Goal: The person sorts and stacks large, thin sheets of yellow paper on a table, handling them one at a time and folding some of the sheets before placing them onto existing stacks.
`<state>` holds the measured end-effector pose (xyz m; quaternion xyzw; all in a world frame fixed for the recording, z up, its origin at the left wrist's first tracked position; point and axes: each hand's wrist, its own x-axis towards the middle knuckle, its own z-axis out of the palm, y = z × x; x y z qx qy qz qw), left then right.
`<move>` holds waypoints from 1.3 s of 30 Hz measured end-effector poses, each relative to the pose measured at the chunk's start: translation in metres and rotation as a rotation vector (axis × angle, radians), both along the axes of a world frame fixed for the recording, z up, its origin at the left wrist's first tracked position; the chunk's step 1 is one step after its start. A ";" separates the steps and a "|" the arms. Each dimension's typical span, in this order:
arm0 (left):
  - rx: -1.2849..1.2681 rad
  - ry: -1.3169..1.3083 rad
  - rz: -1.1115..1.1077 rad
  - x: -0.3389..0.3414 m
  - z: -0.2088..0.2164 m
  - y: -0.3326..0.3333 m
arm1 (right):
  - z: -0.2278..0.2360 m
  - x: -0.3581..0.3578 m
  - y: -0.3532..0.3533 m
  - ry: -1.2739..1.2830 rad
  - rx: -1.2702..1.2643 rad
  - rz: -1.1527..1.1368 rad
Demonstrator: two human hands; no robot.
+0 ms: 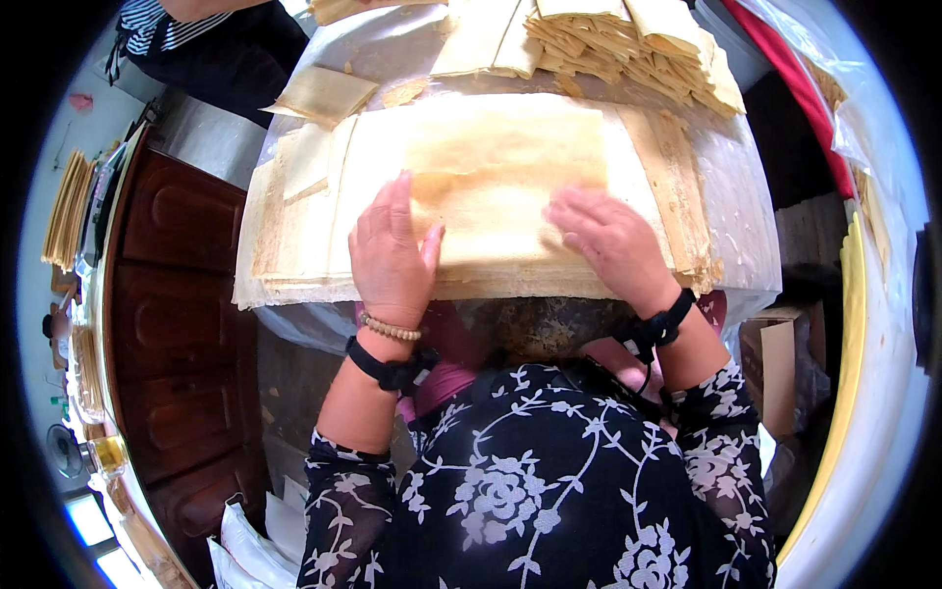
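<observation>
A thin, yellowish, slightly see-through sheet (pixel 505 142), much like tofu skin, lies on a pile of large pale sheets (pixel 339 245) on the table in front of me. A crease or edge runs across its middle. My left hand (pixel 395 245) rests at the sheet's left side, fingers stretched and thumb apart. Over the right side is my right hand (pixel 618 240), its fingers stretched out and a little blurred; whether it touches the sheet I cannot tell. Neither hand has anything in its grip.
Folded sheets (pixel 638 49) are heaped at the table's far right. One folded piece (pixel 324 95) lies at the far left, near another person (pixel 221 49). A dark wooden cabinet (pixel 182 324) stands on the left, and an opened cardboard box (pixel 780 373) at lower right.
</observation>
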<state>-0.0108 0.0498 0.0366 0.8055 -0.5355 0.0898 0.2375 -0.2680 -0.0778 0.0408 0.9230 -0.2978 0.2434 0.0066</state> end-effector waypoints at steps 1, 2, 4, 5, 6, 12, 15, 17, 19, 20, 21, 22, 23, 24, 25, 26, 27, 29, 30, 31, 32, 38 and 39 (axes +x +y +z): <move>-0.059 -0.159 -0.154 0.002 0.003 -0.004 | -0.004 -0.004 -0.003 0.047 0.212 0.238; -0.120 -0.318 -0.308 0.005 0.005 -0.008 | -0.006 -0.010 -0.003 0.049 0.212 0.232; 0.072 0.012 -0.649 0.014 -0.002 -0.016 | 0.011 -0.005 -0.001 0.074 0.228 0.248; 0.102 -0.028 -0.658 0.013 -0.004 -0.014 | 0.015 -0.003 0.000 0.075 0.225 0.251; 0.131 -0.068 -0.671 0.007 0.006 -0.013 | 0.019 -0.002 0.000 0.079 0.229 0.238; 0.300 0.045 -0.706 0.036 0.029 -0.025 | 0.021 -0.022 -0.024 -0.001 0.236 0.271; 0.331 0.366 -0.778 0.045 0.042 -0.002 | 0.026 -0.047 -0.018 -0.217 0.820 0.171; 0.351 0.857 -0.773 0.053 0.034 0.010 | 0.024 -0.053 -0.018 -0.197 0.982 0.103; 0.281 1.034 -0.627 0.053 0.009 0.018 | 0.010 -0.052 -0.013 -0.452 1.215 0.035; 0.211 1.201 -0.482 0.053 0.002 0.020 | 0.004 -0.047 -0.014 -0.454 1.213 0.033; 0.031 1.237 -0.398 0.039 0.001 0.018 | -0.001 -0.036 -0.015 -0.558 1.109 0.000; 0.032 1.241 -0.400 0.034 -0.002 0.013 | -0.004 -0.029 -0.018 -0.658 1.000 -0.032; -0.009 1.176 -0.317 0.032 -0.008 0.006 | -0.014 -0.029 -0.025 -0.656 1.000 -0.036; -0.053 1.107 -0.235 0.033 -0.015 -0.003 | -0.026 -0.029 -0.035 -0.581 0.908 -0.128; -0.067 0.922 -0.189 0.033 -0.022 -0.010 | -0.025 -0.024 -0.038 -0.505 0.817 -0.211; -0.072 0.919 -0.185 0.033 -0.025 -0.010 | -0.021 -0.020 -0.039 -0.505 0.816 -0.203; -0.037 0.698 -0.107 0.024 -0.019 -0.014 | -0.009 -0.012 -0.035 -0.355 0.720 -0.303; -0.031 0.347 -0.010 0.016 -0.024 -0.020 | 0.000 0.000 -0.029 -0.205 0.616 -0.405; -0.030 0.350 -0.015 0.010 -0.020 -0.022 | 0.001 0.003 -0.027 -0.184 0.547 -0.427; 0.062 0.224 0.075 0.002 -0.010 -0.024 | 0.000 0.005 -0.026 -0.164 0.481 -0.448; 0.153 0.097 0.164 -0.004 -0.004 -0.026 | -0.001 0.005 -0.026 -0.163 0.483 -0.454; 0.070 -0.147 -0.603 -0.042 0.000 -0.044 | -0.007 0.008 -0.033 -0.152 0.426 -0.449; 0.070 -0.147 -0.603 -0.044 -0.004 -0.043 | -0.005 0.009 -0.035 -0.079 0.461 -0.454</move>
